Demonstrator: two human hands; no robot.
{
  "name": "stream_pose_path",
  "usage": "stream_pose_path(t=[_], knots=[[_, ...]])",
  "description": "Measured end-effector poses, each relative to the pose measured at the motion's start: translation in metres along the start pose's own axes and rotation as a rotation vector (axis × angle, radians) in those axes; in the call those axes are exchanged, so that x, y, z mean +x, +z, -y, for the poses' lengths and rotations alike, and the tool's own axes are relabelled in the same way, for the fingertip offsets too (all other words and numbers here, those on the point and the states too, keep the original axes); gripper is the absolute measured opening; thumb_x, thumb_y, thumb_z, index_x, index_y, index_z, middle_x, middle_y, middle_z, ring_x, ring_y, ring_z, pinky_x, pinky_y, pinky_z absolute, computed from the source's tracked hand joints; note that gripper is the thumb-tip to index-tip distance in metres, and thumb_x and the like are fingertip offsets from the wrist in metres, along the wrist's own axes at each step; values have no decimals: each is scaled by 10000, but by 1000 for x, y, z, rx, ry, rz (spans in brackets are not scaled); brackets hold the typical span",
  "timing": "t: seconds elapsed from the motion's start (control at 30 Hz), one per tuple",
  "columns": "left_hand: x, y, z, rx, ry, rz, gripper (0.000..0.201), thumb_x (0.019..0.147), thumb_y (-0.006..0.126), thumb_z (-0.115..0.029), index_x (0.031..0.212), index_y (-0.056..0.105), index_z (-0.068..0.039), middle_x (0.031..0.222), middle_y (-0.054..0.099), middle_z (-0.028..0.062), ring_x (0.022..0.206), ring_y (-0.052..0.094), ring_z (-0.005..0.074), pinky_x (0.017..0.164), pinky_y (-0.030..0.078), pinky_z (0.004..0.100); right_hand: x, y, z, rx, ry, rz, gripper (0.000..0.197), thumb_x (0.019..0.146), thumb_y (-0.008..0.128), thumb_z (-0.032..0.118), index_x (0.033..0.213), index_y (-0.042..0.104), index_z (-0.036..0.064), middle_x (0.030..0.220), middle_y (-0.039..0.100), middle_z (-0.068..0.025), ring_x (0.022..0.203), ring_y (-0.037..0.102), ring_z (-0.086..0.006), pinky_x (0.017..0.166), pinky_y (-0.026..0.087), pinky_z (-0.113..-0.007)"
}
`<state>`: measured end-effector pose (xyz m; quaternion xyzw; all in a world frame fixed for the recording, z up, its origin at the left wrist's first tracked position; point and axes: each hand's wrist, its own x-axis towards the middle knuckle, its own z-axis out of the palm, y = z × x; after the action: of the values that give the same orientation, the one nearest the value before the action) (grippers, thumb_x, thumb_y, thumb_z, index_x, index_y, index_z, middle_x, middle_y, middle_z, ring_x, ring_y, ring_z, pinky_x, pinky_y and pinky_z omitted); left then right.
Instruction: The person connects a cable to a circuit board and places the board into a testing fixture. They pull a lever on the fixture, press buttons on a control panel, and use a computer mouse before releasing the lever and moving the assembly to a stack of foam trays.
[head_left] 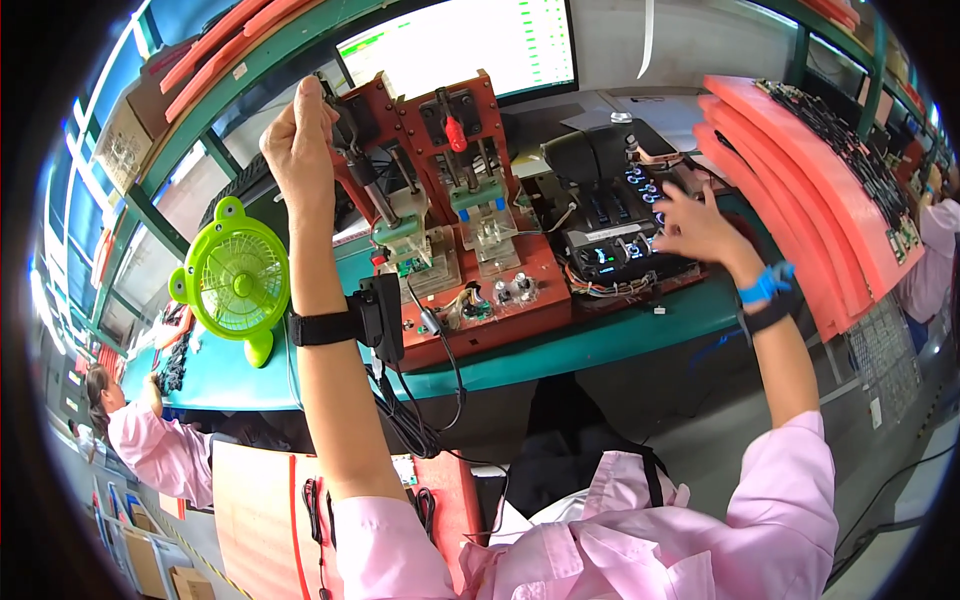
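My left hand [300, 145] is raised and closed around the lever of the left toggle-clamp press [375, 190], its thumb pointing up. The lever's grip is mostly hidden in my fingers. Below that press, a small green circuit board [408, 266] sits in a clear fixture. Beside it stands a second press with a red-tipped handle [455, 132]. Over the right side of a black control panel [612, 235] with blue-lit knobs, my right hand [700, 228] has its fingers spread. Whether a fingertip touches the panel I cannot tell.
A green fan [240, 280] stands left of the red fixture base [490, 325]. Behind the presses is a lit monitor [460, 50]. Red foam sheets [800, 200] bearing dark boards rise at the right. Black cables [410, 425] hang off the table's front edge. Another person [150, 440] sits far left.
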<state>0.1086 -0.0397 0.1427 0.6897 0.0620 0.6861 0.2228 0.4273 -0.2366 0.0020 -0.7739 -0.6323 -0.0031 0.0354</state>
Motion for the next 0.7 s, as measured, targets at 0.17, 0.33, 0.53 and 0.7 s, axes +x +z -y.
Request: stream_pose_path(t=[0.17,0.33,0.53,0.7], knots=[[15,-12,11,197,-40,54,487,833,490,-358,487,454,-16,448,396,4,439,361,75,471,310,218,-28,2,-8,52,-38,-40,261,719,572,279,915,564,107,1227,408,-65,1252,191,-250,942,76,-596],[111,-53,-33,301,-477,347,478,849,453,-372,488,375,-68,438,344,17,441,407,133,511,374,281,-23,8,15,206,-8,-163,249,735,571,236,951,543,114,1247,387,-53,1259,184,-233,946,71,-593],[5,-5,7,63,71,109,517,846,453,-375,464,407,-30,460,399,10,477,407,100,517,357,232,-24,10,9,180,-12,-98,236,744,563,146,977,532,134,1246,387,-47,1257,192,-229,952,78,-580],[14,-13,-3,280,-74,248,487,852,465,-338,473,409,-37,483,394,0,518,410,93,532,336,227,-24,17,8,179,-39,-177,233,744,559,126,975,530,135,1235,400,-37,1251,209,-227,945,84,-591]])
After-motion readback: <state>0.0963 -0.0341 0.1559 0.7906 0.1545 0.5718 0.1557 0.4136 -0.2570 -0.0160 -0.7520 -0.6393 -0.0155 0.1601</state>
